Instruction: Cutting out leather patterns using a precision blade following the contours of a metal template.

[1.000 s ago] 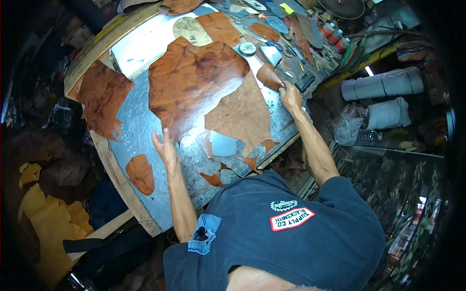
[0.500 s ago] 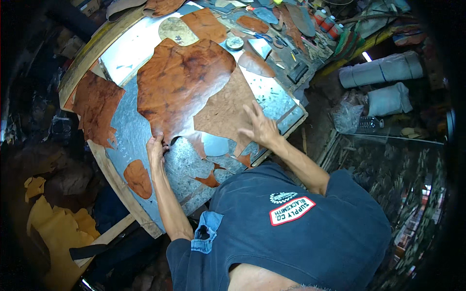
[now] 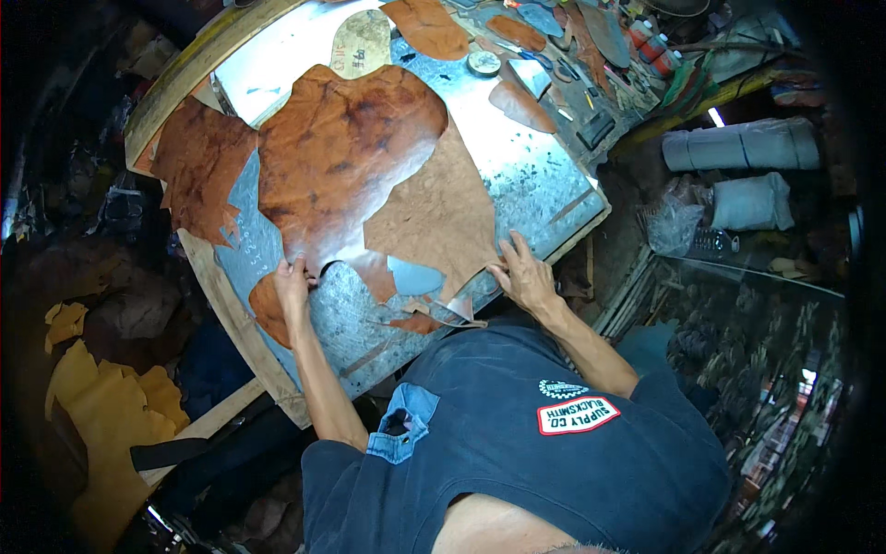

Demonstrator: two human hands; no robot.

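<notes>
A: Just beyond your dark shirt (image 3: pixel 517 480), low in the frame, your left hand (image 3: pixel 293 282) pinches the lower edge of the brown leather sheet (image 3: pixel 341 152).

B: And your right hand (image 3: pixel 530 277)?

A: Thumb and fingers spread, it's at the lower right corner of the tan leather (image 3: pixel 434 217); I cannot tell whether it grips. Between your hands lies a blue-grey scrap (image 3: pixel 414 277).

B: You have a small brown piece (image 3: pixel 268 312) beside your left wrist, too.

A: Your sheet spreads left of centre on the metal tabletop (image 3: pixel 544 189), with the tan leather along its right side (whether that's its own folded underside, I can't tell).

B: Farther up, you have a pale oval piece (image 3: pixel 361 44) at the sheet's top, a round tin (image 3: pixel 483 64) to its right, and bottles (image 3: pixel 652 48) upper right.
</notes>
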